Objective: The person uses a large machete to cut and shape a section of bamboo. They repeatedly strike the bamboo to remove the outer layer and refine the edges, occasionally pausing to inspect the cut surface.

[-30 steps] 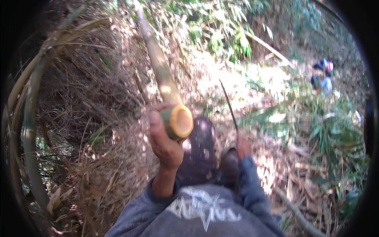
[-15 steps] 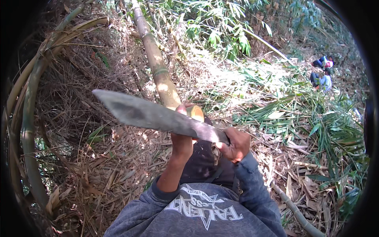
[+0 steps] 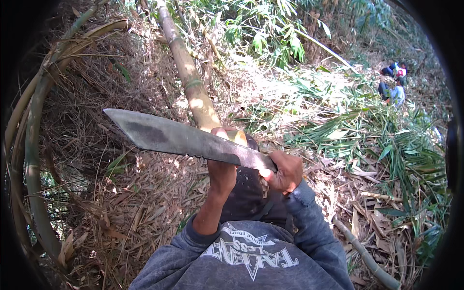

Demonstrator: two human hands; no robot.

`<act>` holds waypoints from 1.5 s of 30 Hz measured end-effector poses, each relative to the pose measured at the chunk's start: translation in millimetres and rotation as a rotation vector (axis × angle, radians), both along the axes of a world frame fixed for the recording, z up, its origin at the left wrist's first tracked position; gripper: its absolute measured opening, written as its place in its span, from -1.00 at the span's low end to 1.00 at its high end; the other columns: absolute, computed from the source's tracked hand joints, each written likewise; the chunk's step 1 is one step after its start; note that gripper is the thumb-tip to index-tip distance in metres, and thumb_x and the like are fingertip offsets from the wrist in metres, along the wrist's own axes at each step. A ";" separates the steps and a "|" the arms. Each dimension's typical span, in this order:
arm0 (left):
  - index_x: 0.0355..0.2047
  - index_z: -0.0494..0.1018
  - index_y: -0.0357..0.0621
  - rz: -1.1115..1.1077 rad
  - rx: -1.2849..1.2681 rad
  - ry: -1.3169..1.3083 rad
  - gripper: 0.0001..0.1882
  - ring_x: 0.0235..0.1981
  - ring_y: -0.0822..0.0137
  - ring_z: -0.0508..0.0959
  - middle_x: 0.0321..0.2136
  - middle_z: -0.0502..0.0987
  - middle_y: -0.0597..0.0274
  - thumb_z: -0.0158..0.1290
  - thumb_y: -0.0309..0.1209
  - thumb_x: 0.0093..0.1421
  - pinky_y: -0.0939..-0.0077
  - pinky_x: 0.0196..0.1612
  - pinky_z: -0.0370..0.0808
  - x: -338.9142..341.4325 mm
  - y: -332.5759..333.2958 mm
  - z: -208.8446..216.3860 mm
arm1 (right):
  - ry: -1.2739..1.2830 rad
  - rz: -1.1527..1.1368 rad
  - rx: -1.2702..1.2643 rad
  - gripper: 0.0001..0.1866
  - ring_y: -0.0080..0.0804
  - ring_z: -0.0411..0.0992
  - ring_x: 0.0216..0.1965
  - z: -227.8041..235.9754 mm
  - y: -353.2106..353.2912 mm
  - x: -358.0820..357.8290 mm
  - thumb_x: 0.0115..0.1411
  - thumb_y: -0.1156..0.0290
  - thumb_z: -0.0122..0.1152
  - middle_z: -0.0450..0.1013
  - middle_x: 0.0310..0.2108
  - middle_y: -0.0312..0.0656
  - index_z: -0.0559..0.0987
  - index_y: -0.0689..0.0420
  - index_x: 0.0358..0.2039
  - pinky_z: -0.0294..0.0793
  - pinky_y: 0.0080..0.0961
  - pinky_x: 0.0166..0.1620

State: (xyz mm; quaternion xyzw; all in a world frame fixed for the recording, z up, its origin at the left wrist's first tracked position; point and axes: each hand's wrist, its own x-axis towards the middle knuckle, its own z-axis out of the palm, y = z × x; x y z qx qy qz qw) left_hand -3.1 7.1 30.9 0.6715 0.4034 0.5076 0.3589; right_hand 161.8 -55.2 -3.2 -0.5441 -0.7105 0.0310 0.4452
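My right hand (image 3: 285, 171) is wrapped round the handle end of a machete (image 3: 169, 138). Its long grey blade slants up to the left, with a few nicks along the lower edge. Behind the blade, my left hand (image 3: 222, 176) is closed on a piece of bamboo (image 3: 237, 136) with a pale yellow cut end; the blade hides most of its fingers. A long, thick bamboo pole (image 3: 193, 87) reaches from the far side down to this spot. Whether the cut piece joins the pole is hidden.
Bent bamboo stems (image 3: 36, 130) stand at the left. Dry leaves (image 3: 159, 193) cover the ground, with cut green foliage (image 3: 382, 140) at the right. A thin bamboo stem (image 3: 365, 256) lies at the lower right. Another person (image 3: 397, 94) is low to the ground at the far right.
The machete has shifted slightly left, and its blade is less blurred and turned flatter toward view. My right hand has moved a little up and left with it. My left hand keeps its place.
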 end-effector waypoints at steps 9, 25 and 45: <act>-0.23 0.36 -0.23 0.083 0.112 -0.116 -0.64 -0.32 0.32 0.47 -0.30 0.42 0.13 -0.26 -0.17 0.34 0.46 -0.28 0.45 -8.4 -8.6 -0.3 | 0.134 -0.092 -0.109 -0.41 -0.10 0.38 -0.65 -23.7 5.5 2.1 0.16 -0.16 0.03 0.38 -0.64 -0.08 0.48 0.21 -0.54 0.35 -0.26 -0.53; -0.01 0.32 -0.11 -0.056 -0.576 -0.645 -0.62 -0.46 0.56 0.41 -0.34 0.44 0.31 -0.25 -0.14 0.33 0.70 -0.52 0.30 11.6 2.1 14.1 | 0.429 -0.179 -0.275 -0.44 -0.14 0.27 -0.69 -44.8 -21.4 13.6 0.28 -0.05 -0.05 0.23 -0.72 -0.05 0.40 0.22 -0.60 0.26 -0.31 -0.53; -0.28 0.36 -0.20 0.023 -0.145 -0.299 -0.53 -0.34 0.42 0.41 -0.37 0.39 0.25 -0.30 -0.03 0.37 0.49 -0.28 0.40 12.2 4.6 -9.9 | 0.004 0.006 -0.004 -0.43 -0.16 0.38 -0.69 6.7 -2.1 3.8 0.12 -0.17 0.11 0.31 -0.70 -0.12 0.44 0.19 -0.54 0.31 -0.30 -0.62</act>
